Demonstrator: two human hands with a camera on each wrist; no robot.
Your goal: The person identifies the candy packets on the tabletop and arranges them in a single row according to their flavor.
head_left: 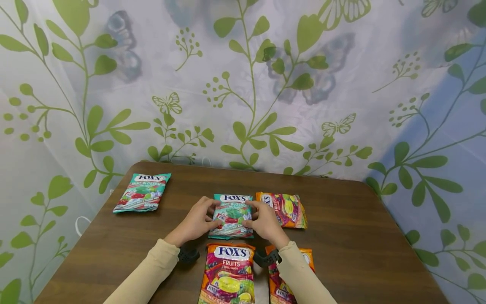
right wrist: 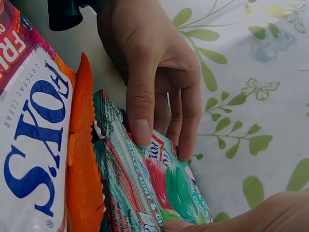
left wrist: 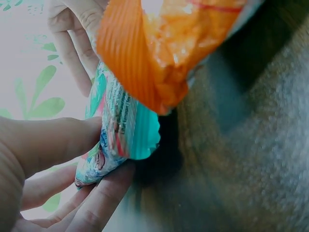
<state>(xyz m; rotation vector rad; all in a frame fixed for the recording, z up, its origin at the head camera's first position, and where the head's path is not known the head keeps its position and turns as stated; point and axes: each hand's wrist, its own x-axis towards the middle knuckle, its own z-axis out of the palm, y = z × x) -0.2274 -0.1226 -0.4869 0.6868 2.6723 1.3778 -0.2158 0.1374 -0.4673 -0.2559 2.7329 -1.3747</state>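
Both hands grip a teal Fox's Mint Blossom candy bag [head_left: 232, 211] near the middle of the table, one at each side. My left hand [head_left: 198, 220] pinches its left edge; in the left wrist view, the thumb [left wrist: 58, 145] lies on the printed face and fingers [left wrist: 104, 198] reach beneath. On the opposite edge is my right hand [head_left: 265, 221], its thumb [right wrist: 178, 224] on the front in the right wrist view. Just nearer than this bag lies an orange-and-purple Fox's Fruits candy bag [head_left: 228, 270], its orange crimped end [left wrist: 125, 53] close to the left wrist camera.
Another Mint Blossom bag [head_left: 143, 193] lies at the table's back left. A second Fruits bag [head_left: 285, 210] lies turned sideways behind the right hand. A third [head_left: 280, 280] is partly hidden under the right forearm. Behind the brown table [head_left: 353, 245] hangs a leaf-patterned curtain [head_left: 243, 84].
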